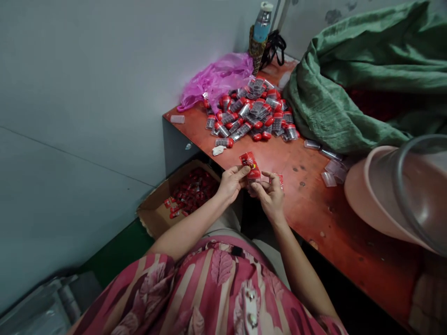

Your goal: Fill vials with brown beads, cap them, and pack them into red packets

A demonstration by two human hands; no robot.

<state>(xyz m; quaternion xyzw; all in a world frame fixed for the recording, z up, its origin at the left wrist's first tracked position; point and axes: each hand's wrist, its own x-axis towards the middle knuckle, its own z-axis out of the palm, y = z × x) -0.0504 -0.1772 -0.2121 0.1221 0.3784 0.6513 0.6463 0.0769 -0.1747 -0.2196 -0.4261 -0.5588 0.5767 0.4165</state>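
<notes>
Dim, cool light | dark shadow beneath table (296, 207) | faint sheen on pink bag (223, 74) | edges stretched, soft

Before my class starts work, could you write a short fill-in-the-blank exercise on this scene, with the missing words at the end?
1. The left hand holds a small packet whose main colour is ____.
2. The bottle at the back has a cap coloured ____.
3. The cardboard box sits at a level ____ than the tabletop.
4. The big sack at the picture's right is coloured ____.

Missing words: red; white; lower; green.
</notes>
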